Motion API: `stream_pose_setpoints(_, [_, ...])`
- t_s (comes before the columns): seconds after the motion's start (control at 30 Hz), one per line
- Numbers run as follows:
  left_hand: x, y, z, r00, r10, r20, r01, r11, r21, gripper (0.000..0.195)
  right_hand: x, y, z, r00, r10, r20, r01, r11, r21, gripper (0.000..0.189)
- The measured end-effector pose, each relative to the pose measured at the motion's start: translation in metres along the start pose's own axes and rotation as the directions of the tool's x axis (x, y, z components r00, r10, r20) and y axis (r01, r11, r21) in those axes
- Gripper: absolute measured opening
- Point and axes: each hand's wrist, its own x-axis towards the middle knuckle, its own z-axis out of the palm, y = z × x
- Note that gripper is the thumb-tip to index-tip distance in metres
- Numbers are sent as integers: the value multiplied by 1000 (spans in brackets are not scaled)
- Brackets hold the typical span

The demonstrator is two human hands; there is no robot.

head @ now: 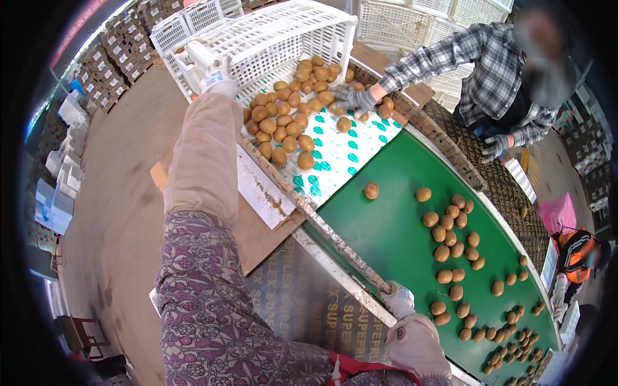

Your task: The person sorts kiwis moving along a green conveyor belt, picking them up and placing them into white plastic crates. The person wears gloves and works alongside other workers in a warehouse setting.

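Note:
My left hand [218,77], in a pale glove, is on the rim of a white plastic crate [285,38] that lies tipped on its side. Kiwifruits [284,120] lie spread from the crate's mouth over a white sheet with green leaf prints [338,159]. A co-worker's grey-gloved hand [355,99] is among the fruit. My right hand [398,296], also gloved, is closed around the end of a worn wooden rail [333,241] at the near side of the green conveyor belt [386,231]. More kiwifruits lie scattered along the belt.
The co-worker in a checked shirt [487,67] stands across the belt. A second rail [434,140] edges the far side. A printed board [314,299] lies before me. Another person in an orange vest [577,255] is at far right. Crates [396,24] are stacked behind.

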Motion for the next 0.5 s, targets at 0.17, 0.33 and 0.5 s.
stream_pose_setpoints(0.17, [14,21,0,997,69,-37,-62,984,166,42,9,6,6,1000,-13,-12,13,1000,-24,38])
stream_pose_setpoints(0.33, [-12,32,3,947,306,-93,-276,929,245,30,19,14,18,992,-89,-84,90,996,7,36])
stream_pose_setpoints(0.5, [-85,47,31,729,656,-195,-616,753,231,28,13,2,7,991,-80,-110,79,997,-12,39])
